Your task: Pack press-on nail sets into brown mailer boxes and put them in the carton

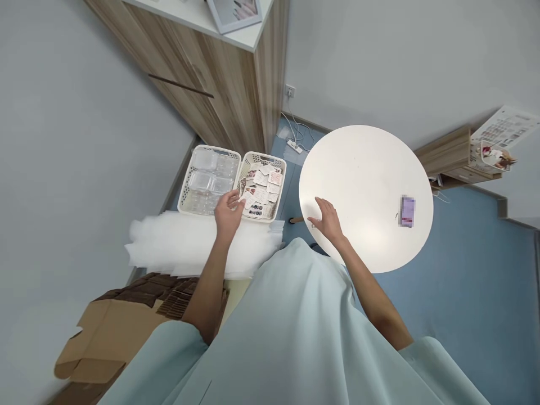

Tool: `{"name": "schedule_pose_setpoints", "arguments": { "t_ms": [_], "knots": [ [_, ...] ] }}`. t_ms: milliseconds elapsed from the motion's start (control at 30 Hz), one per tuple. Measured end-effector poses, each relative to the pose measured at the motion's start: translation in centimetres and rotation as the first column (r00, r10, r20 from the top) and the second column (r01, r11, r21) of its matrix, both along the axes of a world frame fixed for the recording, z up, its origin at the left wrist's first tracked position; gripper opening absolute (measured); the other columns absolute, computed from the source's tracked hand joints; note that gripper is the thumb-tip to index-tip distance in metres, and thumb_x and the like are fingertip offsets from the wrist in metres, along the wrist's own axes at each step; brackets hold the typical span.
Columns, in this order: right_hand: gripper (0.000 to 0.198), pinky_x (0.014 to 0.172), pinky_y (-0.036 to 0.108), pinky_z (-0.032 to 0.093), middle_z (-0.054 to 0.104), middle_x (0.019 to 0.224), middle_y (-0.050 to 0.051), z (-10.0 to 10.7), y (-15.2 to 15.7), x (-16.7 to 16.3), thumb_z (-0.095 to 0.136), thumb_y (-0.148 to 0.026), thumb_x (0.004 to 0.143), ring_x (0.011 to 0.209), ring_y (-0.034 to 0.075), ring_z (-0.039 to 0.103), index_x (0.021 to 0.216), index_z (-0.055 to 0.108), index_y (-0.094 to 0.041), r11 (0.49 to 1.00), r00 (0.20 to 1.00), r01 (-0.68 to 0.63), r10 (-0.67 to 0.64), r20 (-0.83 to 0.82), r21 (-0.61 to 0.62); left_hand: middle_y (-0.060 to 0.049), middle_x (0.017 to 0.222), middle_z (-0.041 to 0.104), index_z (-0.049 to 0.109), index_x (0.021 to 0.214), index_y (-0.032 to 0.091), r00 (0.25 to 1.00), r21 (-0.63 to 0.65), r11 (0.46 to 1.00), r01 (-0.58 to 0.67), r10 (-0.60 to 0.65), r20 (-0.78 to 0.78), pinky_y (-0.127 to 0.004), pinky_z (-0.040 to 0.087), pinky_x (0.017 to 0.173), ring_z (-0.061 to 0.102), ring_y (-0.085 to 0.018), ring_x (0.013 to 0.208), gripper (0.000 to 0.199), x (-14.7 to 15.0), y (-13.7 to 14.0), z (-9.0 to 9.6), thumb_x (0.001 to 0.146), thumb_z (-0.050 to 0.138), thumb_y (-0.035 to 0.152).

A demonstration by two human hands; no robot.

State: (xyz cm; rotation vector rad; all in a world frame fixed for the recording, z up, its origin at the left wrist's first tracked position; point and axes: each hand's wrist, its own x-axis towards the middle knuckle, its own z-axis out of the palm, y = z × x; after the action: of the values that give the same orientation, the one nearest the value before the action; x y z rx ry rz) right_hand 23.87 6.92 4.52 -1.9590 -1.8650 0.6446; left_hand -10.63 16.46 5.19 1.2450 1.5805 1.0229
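Observation:
My left hand (228,216) reaches over the white baskets, its thumb and fingers closed on a small white card (247,199). Below the card, the right-hand basket (279,208) holds many small printed cards or packets (260,179), some white and some pinkish. Beside it, the other basket (182,194) contains clear plastic boxes (205,159). My right hand (328,220) hovers at or rests on the near left edge of the round white table (363,169). Its fingers are apart and hold nothing; whether they touch the tabletop I cannot tell.
A purple item (407,211), partly blurred, lies on the table's right side. White foam sheets (177,242) are stacked before the baskets, with folded brown cardboard (113,326) nearer me. Behind stands a wooden cabinet (228,84). A power strip (294,147) with cables lies on the floor.

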Motion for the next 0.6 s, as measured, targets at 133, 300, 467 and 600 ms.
{"name": "schedule_pose_setpoints", "arguments": {
  "t_ms": [133, 300, 467, 600],
  "knots": [
    [0.071, 0.125, 0.062, 0.038, 0.052, 0.163, 0.014, 1.3, 1.0, -1.2, 0.071, -0.038, 0.097, 0.154, 0.036, 0.042, 0.162, 0.046, -0.025, 0.999, 0.999, -0.031, 0.032, -0.027, 0.041, -0.017, 0.135, 0.062, 0.064, 0.127, 0.015, 0.947, 0.037, 0.997, -0.064, 0.072, -0.313, -0.049, 0.045, 0.117, 0.061, -0.032, 0.129, 0.045, -3.9, 3.3, -0.9, 0.085, 0.072, 0.028],
    [0.067, 0.126, 0.063, 0.037, 0.054, 0.161, 0.014, 2.1, 1.1, -2.3, 0.071, -0.042, 0.098, 0.154, 0.036, 0.044, 0.160, 0.049, -0.026, 0.998, 0.997, -0.041, 0.044, -0.058, 0.053, -0.022, 0.142, 0.055, 0.059, 0.127, 0.009, 0.883, 0.013, 1.000, -0.024, 0.027, -0.468, -0.058, 0.027, 0.127, 0.044, -0.038, 0.144, 0.048, -6.7, 7.4, -2.8, 0.082, 0.073, 0.019],
    [0.062, 0.126, 0.062, 0.038, 0.057, 0.158, 0.014, 2.5, 0.3, -2.2, 0.067, -0.047, 0.100, 0.152, 0.036, 0.045, 0.157, 0.053, -0.024, 0.998, 0.998, -0.015, 0.019, -0.057, 0.060, -0.018, 0.137, 0.056, 0.059, 0.113, 0.009, 0.918, -0.025, 0.998, -0.059, 0.045, -0.394, -0.056, 0.020, 0.128, 0.040, -0.037, 0.142, 0.030, -8.0, 9.3, -4.0, 0.089, 0.071, 0.021],
    [0.059, 0.124, 0.062, 0.041, 0.059, 0.155, 0.015, 2.7, -0.5, -1.6, 0.065, -0.048, 0.101, 0.150, 0.036, 0.048, 0.154, 0.056, -0.024, 0.998, 0.999, 0.021, -0.019, -0.034, 0.063, -0.015, 0.139, 0.055, 0.057, 0.115, 0.008, 0.901, -0.065, 0.997, -0.046, 0.013, -0.434, -0.051, 0.019, 0.128, 0.037, -0.036, 0.143, 0.028, -8.0, 9.8, -3.6, 0.093, 0.068, 0.022]
  ]
}}
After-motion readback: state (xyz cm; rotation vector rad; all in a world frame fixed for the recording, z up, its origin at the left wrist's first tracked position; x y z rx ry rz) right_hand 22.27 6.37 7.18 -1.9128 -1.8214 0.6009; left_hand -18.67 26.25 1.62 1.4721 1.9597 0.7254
